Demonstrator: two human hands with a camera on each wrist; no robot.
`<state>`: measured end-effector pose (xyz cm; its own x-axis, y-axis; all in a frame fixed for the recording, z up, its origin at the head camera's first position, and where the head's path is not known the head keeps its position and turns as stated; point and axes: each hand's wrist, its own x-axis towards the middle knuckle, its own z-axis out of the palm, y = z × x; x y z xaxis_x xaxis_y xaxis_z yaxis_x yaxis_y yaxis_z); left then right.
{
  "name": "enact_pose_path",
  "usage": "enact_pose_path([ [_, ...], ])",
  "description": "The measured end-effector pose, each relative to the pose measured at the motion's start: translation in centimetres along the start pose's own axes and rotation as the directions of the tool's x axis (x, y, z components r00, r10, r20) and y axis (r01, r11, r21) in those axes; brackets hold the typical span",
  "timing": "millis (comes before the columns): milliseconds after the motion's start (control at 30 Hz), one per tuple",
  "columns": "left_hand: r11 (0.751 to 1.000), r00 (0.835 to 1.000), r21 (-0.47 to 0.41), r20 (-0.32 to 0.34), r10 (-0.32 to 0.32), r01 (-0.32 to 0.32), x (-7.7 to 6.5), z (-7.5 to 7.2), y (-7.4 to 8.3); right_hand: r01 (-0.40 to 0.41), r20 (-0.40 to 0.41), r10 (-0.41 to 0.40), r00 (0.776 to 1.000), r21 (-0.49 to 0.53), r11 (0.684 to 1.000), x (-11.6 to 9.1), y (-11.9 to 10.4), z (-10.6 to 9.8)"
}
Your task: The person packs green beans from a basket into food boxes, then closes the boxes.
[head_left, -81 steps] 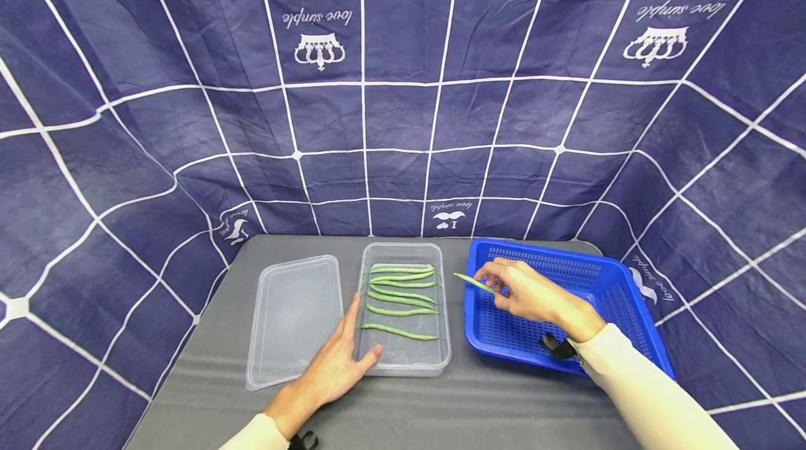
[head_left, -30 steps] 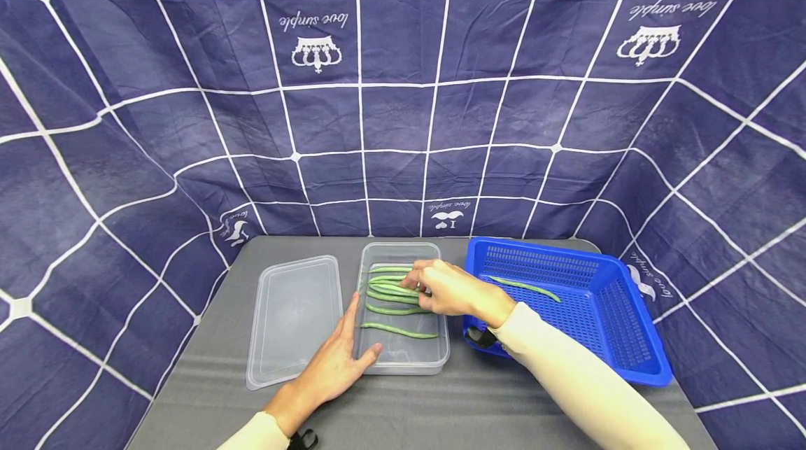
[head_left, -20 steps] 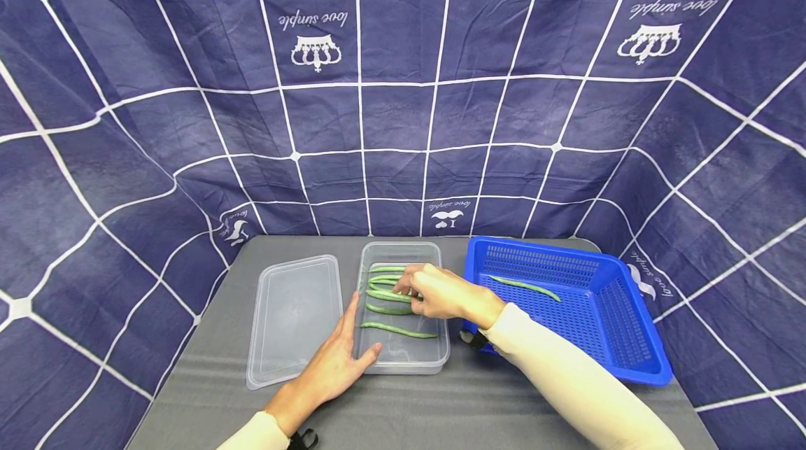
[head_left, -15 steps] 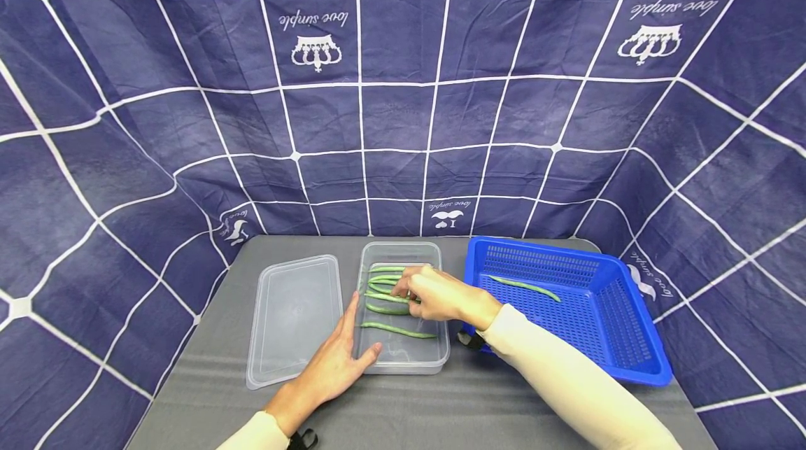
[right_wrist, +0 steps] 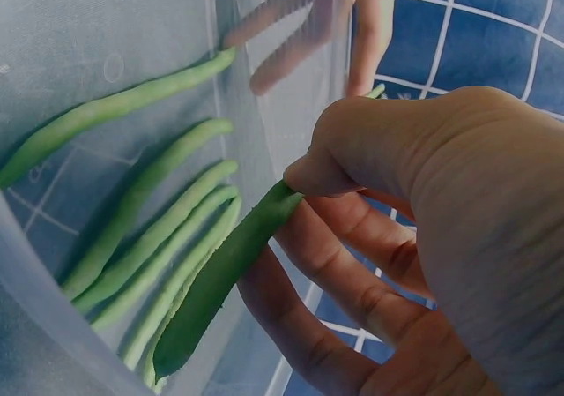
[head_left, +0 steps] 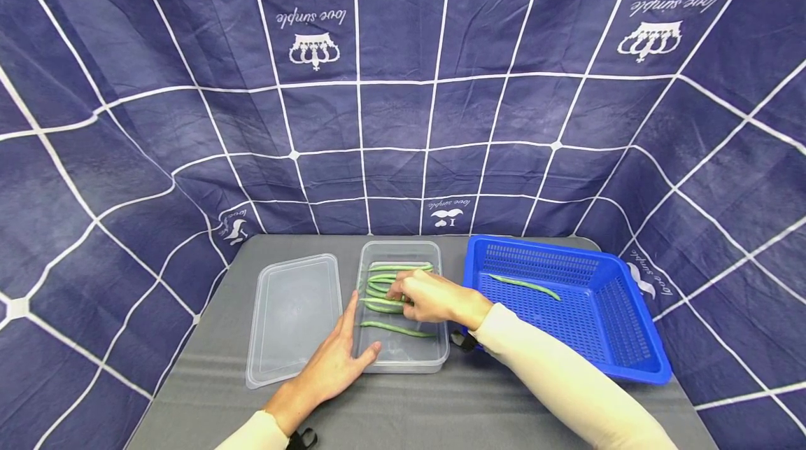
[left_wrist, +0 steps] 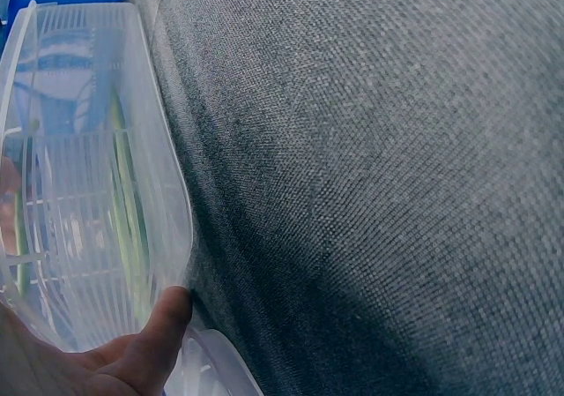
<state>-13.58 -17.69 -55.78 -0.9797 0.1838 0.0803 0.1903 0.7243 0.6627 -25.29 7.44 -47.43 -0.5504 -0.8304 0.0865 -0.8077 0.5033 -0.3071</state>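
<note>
A clear plastic container [head_left: 408,368] stands mid-table with several green beans [head_left: 397,329] lying crosswise in it. My right hand [head_left: 431,296] is over its right half. In the right wrist view, the thumb and fingers pinch one end of a green bean [right_wrist: 220,281], held above the others. My left hand [head_left: 334,366] rests along the container's left wall, fingers extended and thumb spread toward the near corner. The left wrist view shows a finger or thumb of it [left_wrist: 167,325] against the container's wall. The right hand hides part of the beans in the head view.
Right of the container sits a blue perforated basket [head_left: 573,331] with one green bean [head_left: 525,287] in it. A clear lid [head_left: 292,320] lies flat to the left. The grey table [head_left: 441,415] is enclosed by blue checked cloth [head_left: 403,114].
Pinching a green bean, my right hand has come left from the basket's edge to over the container, then shifted a little further left and nearer. The left hand has stayed put.
</note>
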Motion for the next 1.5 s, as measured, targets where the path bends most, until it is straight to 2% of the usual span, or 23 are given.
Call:
enact_pose_path([
  [567,1.0,1.0,0.016,-0.01,0.025,-0.024,0.0,-0.1,0.2,-0.017,0.039,0.015,0.999,0.051,0.999,0.4,0.3,1.2],
  [900,1.0,1.0,0.002,0.009,0.008,-0.008,0.0,-0.3,0.4,-0.024,0.061,0.024,0.998,-0.004,1.0,0.1,0.6,1.4],
  [1167,1.0,1.0,0.002,0.009,0.004,-0.004,0.0,-0.2,0.3,-0.022,0.052,0.022,0.998,0.012,1.0,-0.4,0.6,1.1],
  [1500,1.0,1.0,-0.006,0.009,-0.007,0.007,0.0,-0.1,0.2,-0.077,0.026,0.076,0.997,0.047,0.996,-1.4,0.9,0.0],
])
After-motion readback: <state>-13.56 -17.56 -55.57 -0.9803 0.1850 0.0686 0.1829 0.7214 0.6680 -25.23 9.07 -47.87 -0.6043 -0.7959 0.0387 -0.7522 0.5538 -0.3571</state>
